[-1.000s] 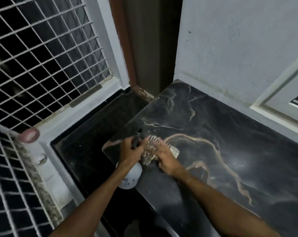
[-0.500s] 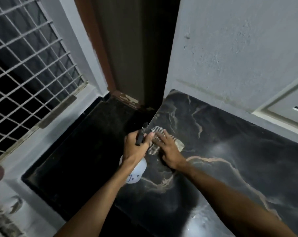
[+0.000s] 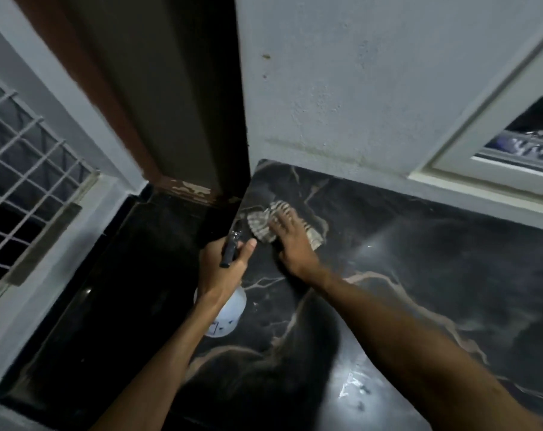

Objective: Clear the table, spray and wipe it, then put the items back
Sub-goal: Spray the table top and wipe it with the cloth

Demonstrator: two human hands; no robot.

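Two forearms enter from 6 o'clock and converge near the centre. My left hand curls round the black head of the spray bottle, whose white body hangs below my wrist by the left edge of the surface. I judge it is held ready, nozzle forward, so a further burst needs no setting-down. Wet glints lie on the dark veined stone at 5 o'clock.

At 2 o'clock from that hand, my right hand lies flat, fingers straight and spread, pressing the ribbed cloth onto the stone; the flat palm loads the whole cloth evenly. The cloth sits in the far left corner of the slab, near the wall. Whether it touches the wall I cannot tell.

The wiping step appears in hand; the items to be returned are not in view.

Beyond stand a brown door frame at 11 o'clock, a window grille at 9 o'clock and a white window frame at 2 o'clock.
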